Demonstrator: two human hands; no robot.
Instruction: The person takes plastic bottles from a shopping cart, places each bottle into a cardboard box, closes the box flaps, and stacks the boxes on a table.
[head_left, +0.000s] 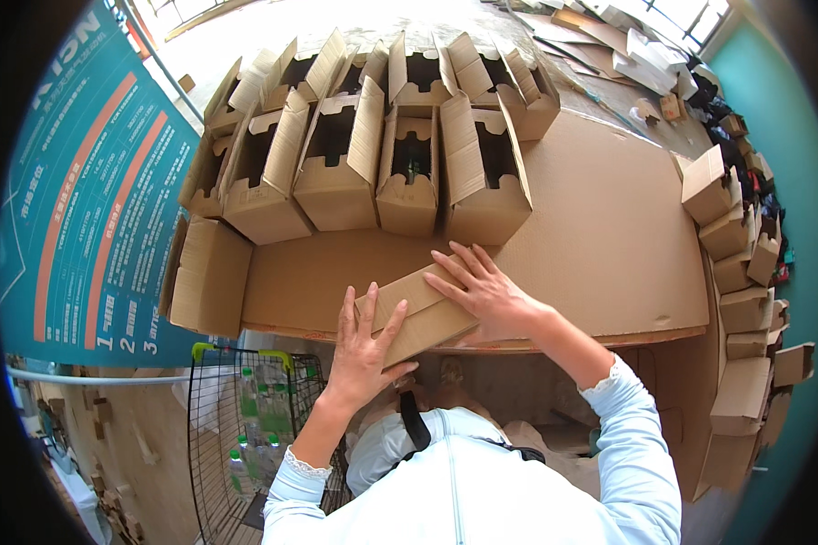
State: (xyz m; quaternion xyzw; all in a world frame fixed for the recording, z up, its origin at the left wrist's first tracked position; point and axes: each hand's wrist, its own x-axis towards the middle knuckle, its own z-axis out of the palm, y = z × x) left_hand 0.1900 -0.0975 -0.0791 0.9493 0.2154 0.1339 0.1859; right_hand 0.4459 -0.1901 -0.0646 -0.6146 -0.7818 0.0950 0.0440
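Observation:
A long, narrow brown cardboard box (423, 309) lies slanted at the near edge of the cardboard-covered table, its flaps folded down. My left hand (362, 350) grips its left end, with spread fingers on the top and the thumb along the near side. Across its right end rests my right hand (493, 300), fingers spread over the top and the thumb mostly hidden on the near side. The inside of this box cannot be seen.
Several upright boxes with raised flaps (341, 136) stand beyond my hands, one showing a bottle (413, 163). A single box (211, 277) stands left. More boxes (745, 391) line the right. A black wire cart (223, 436) holds green-and-clear bottles (273, 409). A teal banner (91, 209) rises at left.

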